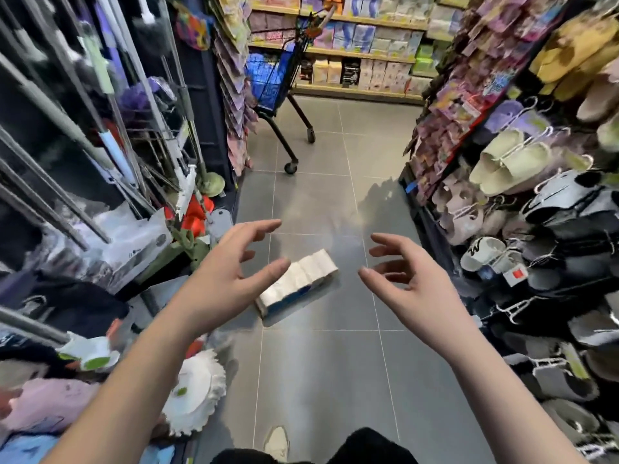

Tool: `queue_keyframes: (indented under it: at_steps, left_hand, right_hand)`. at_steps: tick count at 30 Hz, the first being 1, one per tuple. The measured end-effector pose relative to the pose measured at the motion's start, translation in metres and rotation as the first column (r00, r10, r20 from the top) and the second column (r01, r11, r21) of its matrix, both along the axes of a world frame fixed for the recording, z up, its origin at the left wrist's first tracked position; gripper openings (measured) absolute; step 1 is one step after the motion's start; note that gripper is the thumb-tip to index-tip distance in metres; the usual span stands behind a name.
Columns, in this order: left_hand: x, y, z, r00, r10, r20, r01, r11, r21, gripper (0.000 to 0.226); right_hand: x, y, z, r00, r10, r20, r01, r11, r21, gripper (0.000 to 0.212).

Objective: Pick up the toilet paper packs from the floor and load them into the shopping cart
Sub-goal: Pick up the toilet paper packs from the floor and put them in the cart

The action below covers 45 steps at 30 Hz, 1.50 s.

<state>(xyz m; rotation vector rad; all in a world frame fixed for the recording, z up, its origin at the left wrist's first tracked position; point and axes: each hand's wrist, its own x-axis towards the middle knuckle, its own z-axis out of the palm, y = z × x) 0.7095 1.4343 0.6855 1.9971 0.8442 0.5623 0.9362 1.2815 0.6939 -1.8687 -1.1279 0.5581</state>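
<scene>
Fingers [264, 226] of both hands are spread and loosely curved, with nothing in them. The left hand [221, 279] and the right hand [412, 283] are held out with palms turned toward each other. Between them, lower down, one toilet paper pack [301, 279] lies on the grey tiled floor [318, 363], roughly midway between the aisle's two edges and set at a slant to the tile lines. In this view the left thumb crosses the pack's near-left end, but that looks like overlap rather than touch; I judge both hands to be above it and clear of it. The shopping cart [271, 78] stands well apart at the far end of the aisle, by its left edge. Something blue is inside it, though whether that is a loaded pack I cannot tell. So the lift of this pack is not yet made, and the carry to the cart is all ahead. Slippers [502, 155] on the right and mop heads [197, 390] on the left crowd the aisle's sides.
</scene>
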Motion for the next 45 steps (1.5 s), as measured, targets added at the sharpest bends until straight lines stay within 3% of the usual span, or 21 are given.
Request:
queue_keyframes:
  at_steps: [10,19,29,36,39,45]
  left_hand:
    - [0.086,0.102,-0.028,0.996,0.075,-0.053,-0.077,0.996,-0.044,0.055]
    - [0.192,0.193,-0.055,0.959,0.265,-0.097,-0.273,0.96,-0.07,0.053]
    - [0.221,0.256,-0.091,0.895,0.423,-0.142,-0.444,0.872,-0.207,0.051]
    - [0.222,0.308,-0.189,0.827,0.527,-0.197,-0.562,0.763,-0.319,0.061]
    - [0.227,0.335,-0.257,0.805,0.544,-0.238,-0.593,0.747,-0.299,0.051]
    - [0.227,0.367,-0.416,0.775,0.546,-0.317,-0.629,0.709,-0.318,0.05]
  right_hand:
    - [0.091,0.126,-0.036,0.996,0.076,-0.047,-0.077,0.997,-0.022,0.045]
    - [0.219,0.257,-0.062,0.965,0.22,-0.145,-0.23,0.972,-0.053,0.045]
    - [0.269,0.353,-0.09,0.941,0.253,-0.224,-0.293,0.942,-0.163,0.043]
    - [0.292,0.407,-0.172,0.955,0.171,-0.243,-0.241,0.924,-0.297,0.039]
    - [0.301,0.433,-0.241,0.961,0.162,-0.226,-0.236,0.904,-0.355,0.039]
    - [0.312,0.468,-0.399,0.968,0.163,-0.191,-0.232,0.867,-0.441,0.04]
